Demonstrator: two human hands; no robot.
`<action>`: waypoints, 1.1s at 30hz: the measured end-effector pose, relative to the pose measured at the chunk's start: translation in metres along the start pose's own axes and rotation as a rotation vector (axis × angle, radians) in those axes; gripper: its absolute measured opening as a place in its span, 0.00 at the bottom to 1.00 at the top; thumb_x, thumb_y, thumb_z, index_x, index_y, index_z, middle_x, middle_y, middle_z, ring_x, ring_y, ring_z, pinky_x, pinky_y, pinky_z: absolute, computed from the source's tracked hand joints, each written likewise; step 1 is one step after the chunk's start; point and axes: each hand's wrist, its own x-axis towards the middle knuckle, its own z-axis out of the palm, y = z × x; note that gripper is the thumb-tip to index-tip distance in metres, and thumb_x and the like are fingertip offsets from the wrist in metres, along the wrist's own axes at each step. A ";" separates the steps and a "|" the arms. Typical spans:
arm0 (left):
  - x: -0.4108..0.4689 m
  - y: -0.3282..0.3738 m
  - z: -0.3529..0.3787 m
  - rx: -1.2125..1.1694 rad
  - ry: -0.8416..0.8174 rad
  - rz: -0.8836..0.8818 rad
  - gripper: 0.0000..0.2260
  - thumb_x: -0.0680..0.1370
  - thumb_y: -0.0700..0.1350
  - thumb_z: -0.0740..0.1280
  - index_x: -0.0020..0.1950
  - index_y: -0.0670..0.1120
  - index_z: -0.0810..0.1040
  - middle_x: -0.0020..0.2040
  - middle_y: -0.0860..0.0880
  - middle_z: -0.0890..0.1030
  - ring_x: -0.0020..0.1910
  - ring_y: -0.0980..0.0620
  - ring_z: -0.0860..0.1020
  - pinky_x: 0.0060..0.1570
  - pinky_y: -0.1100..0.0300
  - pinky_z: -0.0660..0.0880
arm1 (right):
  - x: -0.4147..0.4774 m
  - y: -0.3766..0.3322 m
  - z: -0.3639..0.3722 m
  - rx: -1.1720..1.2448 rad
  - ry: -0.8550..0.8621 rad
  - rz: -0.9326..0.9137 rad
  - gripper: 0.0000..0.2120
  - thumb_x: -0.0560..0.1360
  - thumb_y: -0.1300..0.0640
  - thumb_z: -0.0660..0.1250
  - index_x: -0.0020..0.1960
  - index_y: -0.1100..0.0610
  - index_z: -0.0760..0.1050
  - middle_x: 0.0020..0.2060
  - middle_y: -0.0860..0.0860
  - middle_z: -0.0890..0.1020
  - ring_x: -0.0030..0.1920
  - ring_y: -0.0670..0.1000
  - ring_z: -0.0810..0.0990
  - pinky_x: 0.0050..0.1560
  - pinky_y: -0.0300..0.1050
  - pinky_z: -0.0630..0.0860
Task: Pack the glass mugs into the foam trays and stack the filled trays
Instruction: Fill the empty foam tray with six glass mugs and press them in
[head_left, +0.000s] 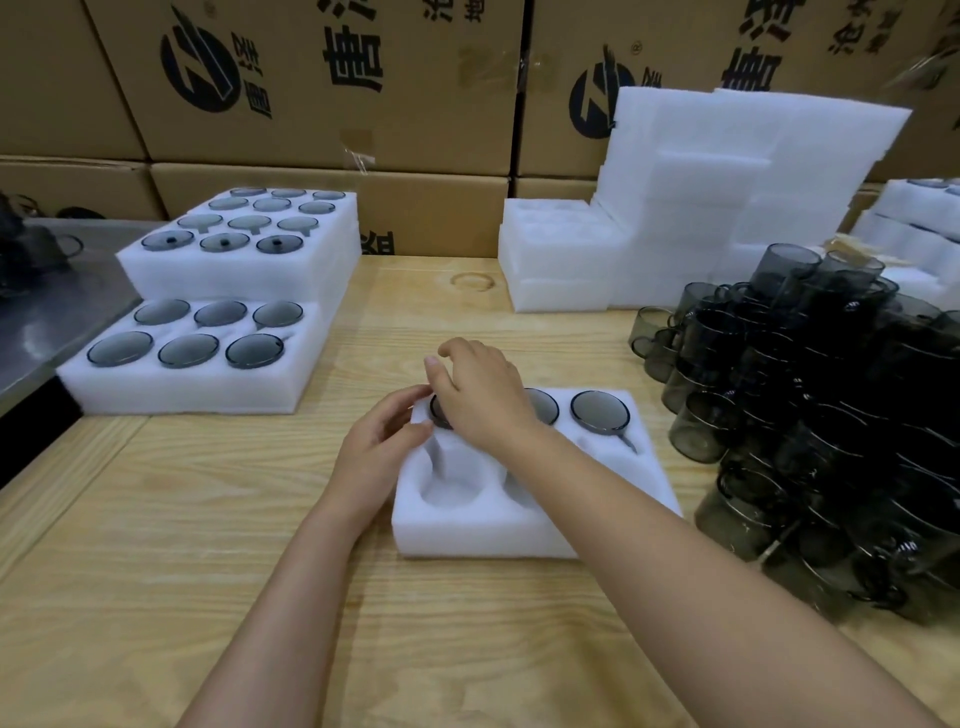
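A white foam tray (524, 535) lies on the wooden table in front of me. Its back row holds smoky glass mugs; the right one (600, 412) shows fully, the middle one (543, 402) partly. My right hand (480, 395) rests over the back-left mug (439, 413), fingers loosely curled above its rim. My left hand (376, 452) touches the tray's left edge beside that mug, fingertips at the foam. The front pockets (449, 486) are bare foam. A large heap of loose dark glass mugs (810, 415) stands at the right.
Filled trays (208, 358) are stacked in steps at the left, a taller stack (249, 244) behind. Unfilled foam trays and sheets (675, 208) pile up at the back right. Cardboard boxes (332, 93) wall off the back. A metal surface (47, 312) lies far left.
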 end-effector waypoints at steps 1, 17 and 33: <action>0.000 0.000 0.000 0.003 0.003 0.004 0.15 0.73 0.40 0.67 0.56 0.55 0.80 0.54 0.54 0.83 0.55 0.55 0.80 0.52 0.60 0.73 | -0.005 0.001 -0.004 0.019 -0.009 -0.024 0.20 0.81 0.47 0.52 0.68 0.56 0.67 0.65 0.53 0.72 0.68 0.54 0.64 0.66 0.48 0.59; 0.001 -0.003 0.000 -0.053 0.023 -0.023 0.16 0.77 0.32 0.64 0.57 0.51 0.80 0.52 0.54 0.83 0.50 0.57 0.81 0.45 0.65 0.75 | -0.019 0.160 -0.228 -0.592 0.278 0.735 0.25 0.77 0.46 0.59 0.67 0.62 0.66 0.66 0.64 0.66 0.67 0.66 0.62 0.65 0.62 0.60; 0.000 -0.003 0.000 -0.072 0.033 -0.039 0.16 0.77 0.33 0.64 0.56 0.52 0.80 0.51 0.53 0.84 0.52 0.54 0.81 0.47 0.62 0.75 | -0.028 0.199 -0.217 -0.786 0.230 0.539 0.10 0.78 0.53 0.63 0.44 0.59 0.75 0.38 0.57 0.76 0.47 0.59 0.74 0.64 0.56 0.61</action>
